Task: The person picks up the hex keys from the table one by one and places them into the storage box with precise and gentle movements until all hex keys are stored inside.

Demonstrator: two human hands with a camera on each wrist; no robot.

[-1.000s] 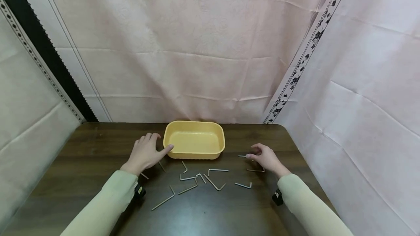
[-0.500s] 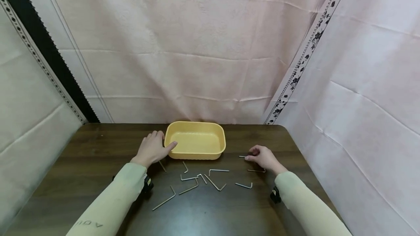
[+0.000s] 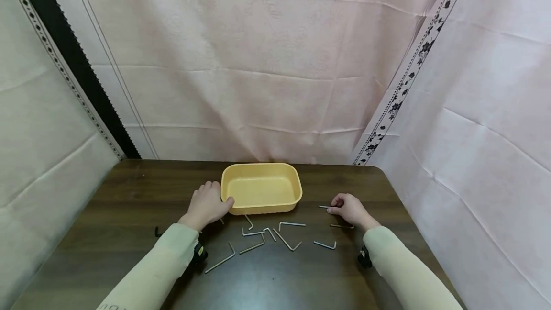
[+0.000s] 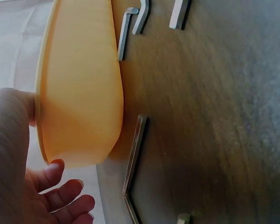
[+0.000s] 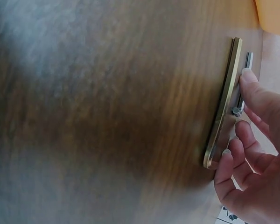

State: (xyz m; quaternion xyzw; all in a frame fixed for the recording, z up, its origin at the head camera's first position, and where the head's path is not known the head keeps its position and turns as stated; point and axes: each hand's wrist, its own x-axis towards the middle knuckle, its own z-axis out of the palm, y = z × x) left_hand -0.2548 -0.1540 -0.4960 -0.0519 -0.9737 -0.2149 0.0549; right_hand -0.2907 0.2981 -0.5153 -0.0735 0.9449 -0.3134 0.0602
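A yellow plastic basin (image 3: 261,208) stands near the back of the table. At its left end my left hand (image 3: 209,204) holds the rim, the thumb at the front left corner and the other fingers along the outer left side. In the left wrist view, the basin's side wall (image 4: 79,84) rises beside the left hand (image 4: 18,158). On the right, my right hand (image 3: 350,209) pinches a small silver hex key (image 5: 248,60) between thumb and index finger, low over the tabletop. Just beside it lies a longer brass-coloured hex key (image 5: 224,102).
Several L-shaped hex keys lie scattered in front of the basin, among them a long one (image 3: 220,263) nearest me and a silver one (image 3: 325,245) to the right. Light cloth (image 3: 275,85) hangs behind the dark wooden table (image 3: 275,286) and along both sides.
My left hand has moved right onto the basin's rim, and the basin sits slightly nearer me. The right fingers have closed on the small hex key. The head view has shifted a little.
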